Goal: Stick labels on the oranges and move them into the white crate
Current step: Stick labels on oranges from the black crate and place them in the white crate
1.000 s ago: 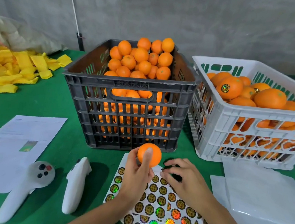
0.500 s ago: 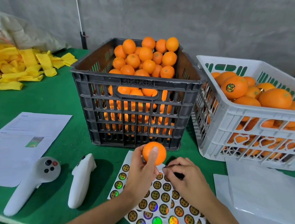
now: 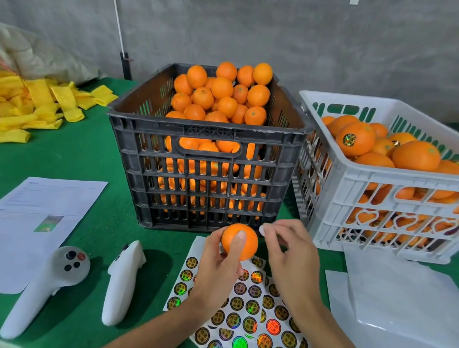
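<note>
Grey concrete wall runs behind a green felt-covered table (image 3: 92, 163) that carries everything I can see from the head camera. At the middle stands a black slatted plastic crate (image 3: 206, 177) heaped with unlabelled oranges (image 3: 220, 96), and just to its right a white slatted plastic crate (image 3: 385, 202) holds larger oranges, one showing a round label (image 3: 349, 139) on its skin. In front of the black crate my left hand (image 3: 215, 271) grips a small round orange (image 3: 239, 242), thumb across its front, held above the near table edge over a white sheet of round holographic stickers (image 3: 246, 326). My right hand (image 3: 290, 258) sits just beside the fruit, thumb and forefinger pinched together at the tip; I cannot tell whether a sticker is between them. Left of the sheet lie two white handheld controllers (image 3: 58, 278), and beyond them a printed white paper sheet (image 3: 34, 230). Yellow foam net sleeves (image 3: 30, 103) are piled at the far left, and blank glossy white sheets (image 3: 404, 305) lie at the right beneath the white crate.
</note>
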